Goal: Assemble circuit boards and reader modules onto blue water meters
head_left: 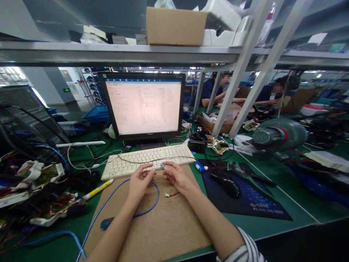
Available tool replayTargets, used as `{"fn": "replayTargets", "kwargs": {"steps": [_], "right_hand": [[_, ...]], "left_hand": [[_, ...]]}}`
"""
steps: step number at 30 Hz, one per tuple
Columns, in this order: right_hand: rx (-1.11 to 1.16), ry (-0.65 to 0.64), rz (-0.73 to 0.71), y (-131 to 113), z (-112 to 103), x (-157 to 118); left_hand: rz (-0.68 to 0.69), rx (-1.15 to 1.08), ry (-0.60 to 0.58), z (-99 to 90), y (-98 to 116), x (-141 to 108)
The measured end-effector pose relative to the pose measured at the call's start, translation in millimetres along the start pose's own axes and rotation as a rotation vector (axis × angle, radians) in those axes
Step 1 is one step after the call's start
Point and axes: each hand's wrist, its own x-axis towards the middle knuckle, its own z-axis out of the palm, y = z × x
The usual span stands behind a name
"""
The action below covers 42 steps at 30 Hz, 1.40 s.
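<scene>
My right hand (176,177) pinches a small grey-blue piece (162,166), too small to name, between thumb and fingertips. Facing it, my left hand (141,179) is half curled, fingers and thumb apart, and I see nothing in it. Both hands hover above a brown cardboard sheet (166,222), near the front edge of the cream keyboard (147,160). A small white plug (167,195) on a thin red-and-black wire lies below my right hand. Around my left wrist curves a blue cable (109,194); a dark blue connector (107,222) lies by my left forearm.
A lit monitor (144,105) stands behind the keyboard. On the right are a black mouse (225,183), its mouse pad (245,203), green-handled pliers (252,180) and a heat gun (279,136). Circuit boards with wires (43,174) and a yellow marker (99,189) lie left. Two people work beyond.
</scene>
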Motion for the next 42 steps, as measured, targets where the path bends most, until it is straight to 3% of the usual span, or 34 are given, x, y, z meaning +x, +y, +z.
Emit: {"fn": "replayTargets", "kwargs": {"steps": [2,4,8,11,17,23,28,34,42], "right_hand": [[0.020,-0.003,-0.002,-1.9,-2.4,0.8],[0.037,-0.014,-0.003,-3.9,-4.0,1.1],[0.027,-0.049,0.018,-4.9,-3.9,0.5],[0.011,-0.052,0.029,-3.4,-3.2,0.6],[-0.001,-0.030,0.045,-0.6,-2.3,1.0],[-0.005,-0.048,0.072,0.0,1.3,-1.9],[-0.029,-0.054,0.073,4.0,3.6,-4.0],[-0.049,-0.060,0.058,7.7,5.1,-4.4],[-0.035,-0.028,0.007,0.8,-0.4,0.0]], "left_hand": [[-0.050,-0.042,0.093,-2.9,-0.9,2.5],[-0.131,-0.139,0.109,-6.0,-3.3,6.1],[-0.344,-0.286,-0.057,-9.2,-10.1,10.7],[-0.279,-0.180,-0.106,-9.3,-12.8,10.5],[-0.043,0.079,-0.036,-7.2,-7.4,7.7],[0.090,0.146,0.006,-4.4,-6.2,6.2],[0.088,0.110,0.026,-1.1,-8.7,5.1],[-0.023,-0.064,-0.014,1.1,-3.5,2.6],[-0.058,0.037,0.047,-6.5,3.0,5.0]]}}
